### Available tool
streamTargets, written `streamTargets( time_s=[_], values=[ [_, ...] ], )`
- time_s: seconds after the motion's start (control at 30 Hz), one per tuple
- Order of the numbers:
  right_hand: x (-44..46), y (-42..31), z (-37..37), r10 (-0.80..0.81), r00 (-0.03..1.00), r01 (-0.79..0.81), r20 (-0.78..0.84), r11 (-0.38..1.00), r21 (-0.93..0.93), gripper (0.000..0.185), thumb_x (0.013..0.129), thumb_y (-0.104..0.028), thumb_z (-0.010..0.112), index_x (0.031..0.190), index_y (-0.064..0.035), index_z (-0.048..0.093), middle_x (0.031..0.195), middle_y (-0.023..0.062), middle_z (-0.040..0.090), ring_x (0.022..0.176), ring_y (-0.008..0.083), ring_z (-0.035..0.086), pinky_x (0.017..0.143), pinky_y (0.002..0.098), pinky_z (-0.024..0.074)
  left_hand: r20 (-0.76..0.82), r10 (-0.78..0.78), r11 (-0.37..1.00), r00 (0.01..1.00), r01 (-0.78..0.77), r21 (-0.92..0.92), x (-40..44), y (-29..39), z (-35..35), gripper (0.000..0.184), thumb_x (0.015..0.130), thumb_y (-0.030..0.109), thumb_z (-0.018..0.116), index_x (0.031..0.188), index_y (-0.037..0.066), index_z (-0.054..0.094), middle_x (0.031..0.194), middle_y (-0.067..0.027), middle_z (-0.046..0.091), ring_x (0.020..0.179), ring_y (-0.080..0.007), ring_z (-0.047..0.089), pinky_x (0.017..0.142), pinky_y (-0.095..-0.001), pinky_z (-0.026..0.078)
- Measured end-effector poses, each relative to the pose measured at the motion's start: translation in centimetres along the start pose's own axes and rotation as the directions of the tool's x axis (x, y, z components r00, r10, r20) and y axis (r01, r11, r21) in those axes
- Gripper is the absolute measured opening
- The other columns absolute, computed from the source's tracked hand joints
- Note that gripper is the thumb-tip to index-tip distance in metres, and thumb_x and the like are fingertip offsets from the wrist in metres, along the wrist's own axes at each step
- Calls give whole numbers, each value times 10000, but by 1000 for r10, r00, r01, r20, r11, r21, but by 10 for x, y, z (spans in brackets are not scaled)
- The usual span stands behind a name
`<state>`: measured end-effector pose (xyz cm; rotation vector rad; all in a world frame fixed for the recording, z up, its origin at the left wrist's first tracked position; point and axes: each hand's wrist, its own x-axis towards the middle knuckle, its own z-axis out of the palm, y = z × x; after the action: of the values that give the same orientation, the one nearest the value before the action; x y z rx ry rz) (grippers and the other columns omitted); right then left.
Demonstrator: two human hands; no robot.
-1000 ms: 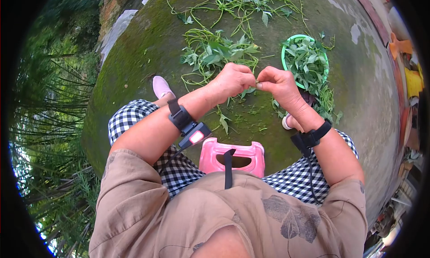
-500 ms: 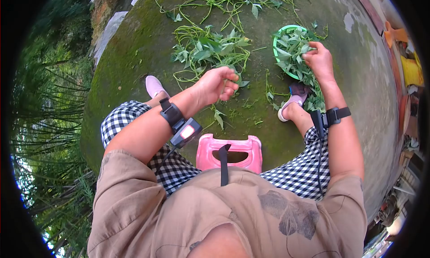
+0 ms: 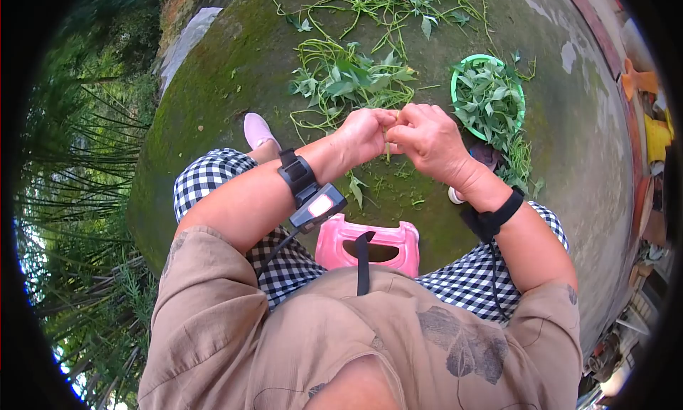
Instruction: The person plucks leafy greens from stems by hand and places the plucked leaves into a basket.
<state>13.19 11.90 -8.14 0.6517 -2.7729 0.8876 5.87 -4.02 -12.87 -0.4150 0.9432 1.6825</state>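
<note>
My left hand (image 3: 364,135) and my right hand (image 3: 425,141) meet in front of me, fingertips together. Between them is a short green stem (image 3: 388,148), its lower end hanging below the fingers. Both hands are closed around it. Just beyond them a heap of leafy green vines (image 3: 348,79) lies on the mossy ground. To the right of the heap stands a green-rimmed basket (image 3: 523,100) filled with picked leaves (image 3: 487,93). More stems (image 3: 518,161) lie beside the basket, on its near side.
Long vines (image 3: 398,4) are spread over the ground (image 3: 235,76) at the far side. A pink plastic stool (image 3: 409,246) is between my knees. My pink shoe (image 3: 257,131) is at the left. An orange object (image 3: 637,79) and a yellow one (image 3: 658,136) lie at the right edge.
Half a second ago my right hand was over the basket and my left hand was apart from it. My right hand has come back left, and both now hold a stem together.
</note>
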Motion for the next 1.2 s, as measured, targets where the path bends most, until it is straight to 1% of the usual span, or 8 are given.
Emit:
streamTargets(
  time_s=[0.23, 0.37, 0.47, 0.57, 0.63, 0.73, 0.77, 1.2],
  values=[
    [4, -4, 9, -48, 996, 50, -75, 999, 22, 129, 690, -196, 712, 764, -148, 618, 857, 21, 566, 879, 236, 561, 736, 376, 402, 64, -29, 996, 998, 34, -80, -4, -1, 3, 314, 950, 157, 421, 1108, -62, 580, 1092, -169, 617, 969, -266, 630, 824, -438, 522],
    [6, 6, 0, 64, 996, -56, -58, 990, 132, 109, 701, -158, 704, 784, -119, 645, 813, 37, 603, 862, 240, 593, 736, 363, 422, -269, -82, 917, 960, 178, 357, -12, 8, 5, 321, 885, 272, 589, 1071, 13, 623, 1021, -140, 646, 773, -208, 644, 695, -370, 532],
    [-2, 23, 2, 207, 978, -198, -3, 943, 267, 116, 708, -65, 702, 814, -46, 660, 789, 83, 622, 759, 253, 601, 690, 356, 456, -330, -48, 516, 943, 306, 800, 5, -2, -16, 312, 782, 181, 704, 1065, 62, 652, 1024, -123, 648, 724, -232, 644, 663, -374, 530],
    [-10, 34, 1, 273, 961, -272, 30, 931, 242, 122, 739, -71, 701, 842, -20, 663, 771, 95, 608, 722, 272, 611, 656, 354, 485, 127, 383, -92, 915, -99, 991, -12, -25, -16, 356, 664, 122, 783, 989, 14, 686, 834, -85, 657, 666, -219, 616, 636, -351, 517],
    [-14, 38, 0, 292, 956, -294, 40, 939, 177, 120, 742, -79, 703, 844, -27, 666, 772, 90, 604, 730, 274, 613, 656, 358, 489, 254, 485, -137, 837, -215, 967, -20, -20, -6, 308, 708, 131, 761, 972, -8, 688, 723, -34, 645, 643, -149, 587, 610, -301, 504],
    [-18, 40, -2, 278, 960, -280, 31, 956, 84, 118, 744, -96, 707, 845, -49, 669, 778, 80, 592, 739, 275, 612, 657, 366, 489, 0, 367, 522, 930, -206, 828, -19, 4, 9, 231, 785, 122, 700, 981, 1, 689, 754, -22, 650, 657, -104, 582, 599, -250, 488],
    [-18, 40, -2, 283, 959, -285, 37, 956, 70, 117, 744, -102, 709, 845, -56, 669, 782, 75, 588, 741, 276, 611, 655, 370, 489, -38, 312, 599, 949, -166, 784, -22, 11, 16, 170, 839, 119, 644, 952, 1, 692, 740, -17, 644, 641, -74, 563, 577, -215, 463],
    [-12, 25, -4, 221, 974, -222, 44, 975, 31, 121, 737, -130, 714, 838, -82, 668, 805, 61, 564, 739, 275, 598, 648, 383, 475, 57, 336, 513, 940, -233, 826, -27, 12, 19, 152, 819, 158, 637, 787, 11, 651, 644, 5, 573, 583, -68, 513, 528, -224, 419]
  ],
)
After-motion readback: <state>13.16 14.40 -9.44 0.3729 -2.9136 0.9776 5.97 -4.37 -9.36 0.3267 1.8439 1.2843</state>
